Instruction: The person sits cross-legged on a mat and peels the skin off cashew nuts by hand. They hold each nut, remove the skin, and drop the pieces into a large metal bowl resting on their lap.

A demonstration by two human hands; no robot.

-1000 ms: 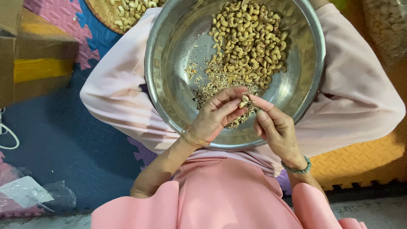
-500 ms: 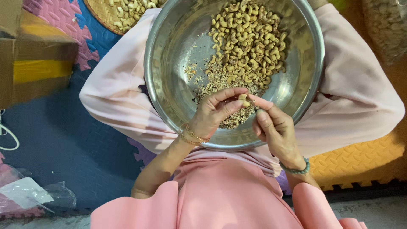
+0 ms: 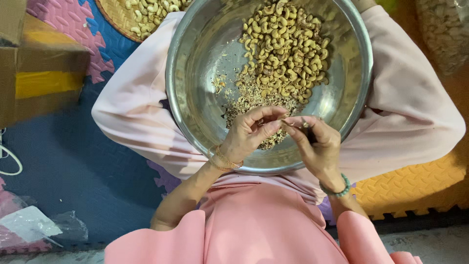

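Pinching together at mid-frame, the left hand [image 3: 251, 132] and right hand [image 3: 315, 144] meet fingertip to fingertip over the steel bowl [image 3: 195, 73]; both grips close on one small cashew [image 3: 285, 119], barely visible between them. A second ago that nut showed plainly; the cashew pile [image 3: 288, 44] lies above.

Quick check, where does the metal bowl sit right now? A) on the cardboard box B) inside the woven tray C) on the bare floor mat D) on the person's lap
D: the metal bowl rests on the pink-clothed lap, with the left hand and right hand meeting over its near rim.
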